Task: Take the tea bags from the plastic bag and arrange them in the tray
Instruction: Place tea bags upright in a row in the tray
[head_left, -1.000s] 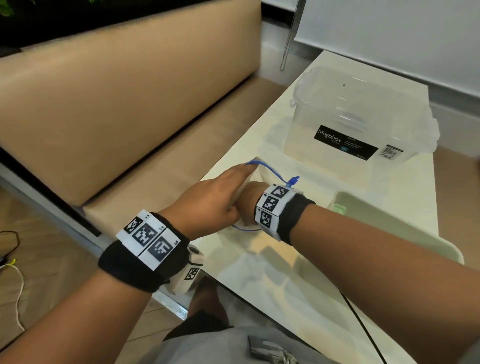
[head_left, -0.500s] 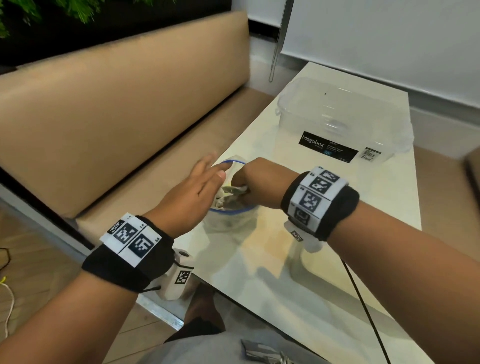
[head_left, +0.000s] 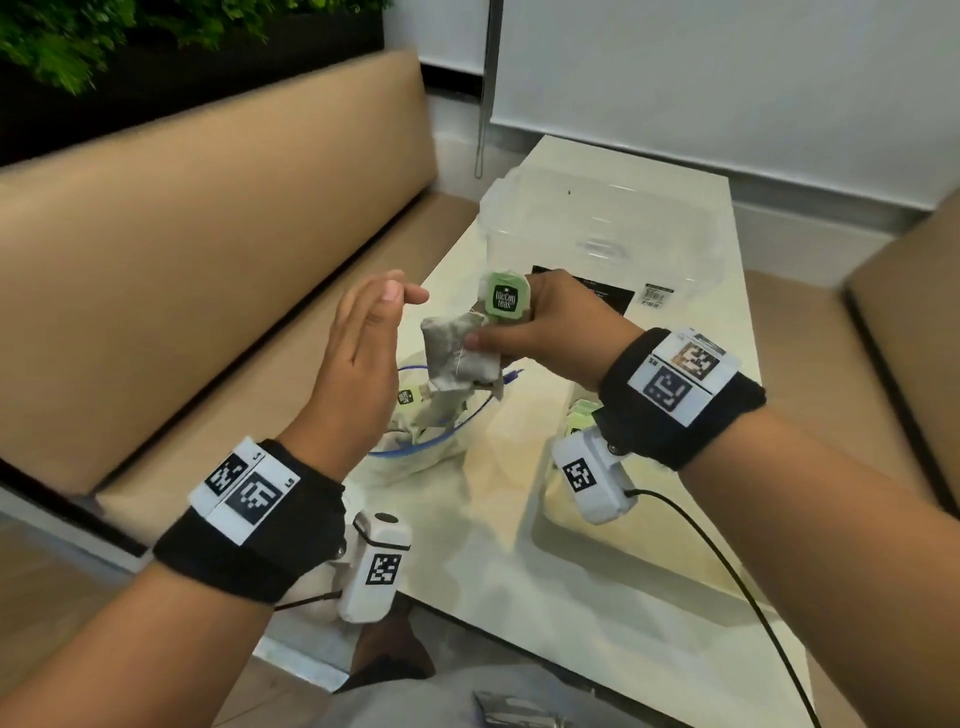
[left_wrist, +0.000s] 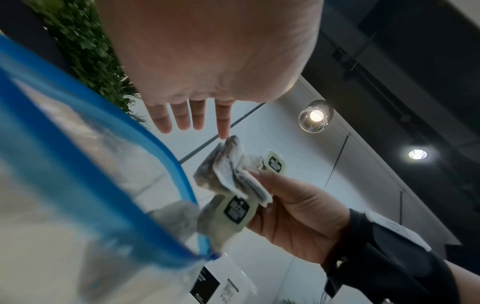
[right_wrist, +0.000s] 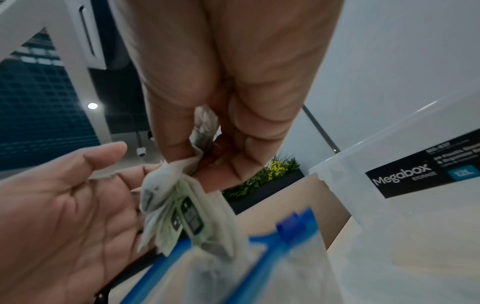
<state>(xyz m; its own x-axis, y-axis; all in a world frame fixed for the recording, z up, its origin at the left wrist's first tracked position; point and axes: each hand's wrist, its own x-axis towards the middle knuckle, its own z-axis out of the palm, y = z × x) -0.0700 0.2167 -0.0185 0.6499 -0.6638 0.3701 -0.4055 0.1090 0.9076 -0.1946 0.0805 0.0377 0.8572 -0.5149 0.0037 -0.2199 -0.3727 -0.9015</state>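
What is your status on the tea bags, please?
Right hand grips tea bags above plastic bag. Left hand open, empty. Tray path unobstructed.

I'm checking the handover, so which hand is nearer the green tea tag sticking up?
Right. The right hand holds the green tea tag and its tea bags; the open left hand sits apart, beside them.

A clear lidded storage box (head_left: 597, 244) stands on the table (head_left: 519, 545).
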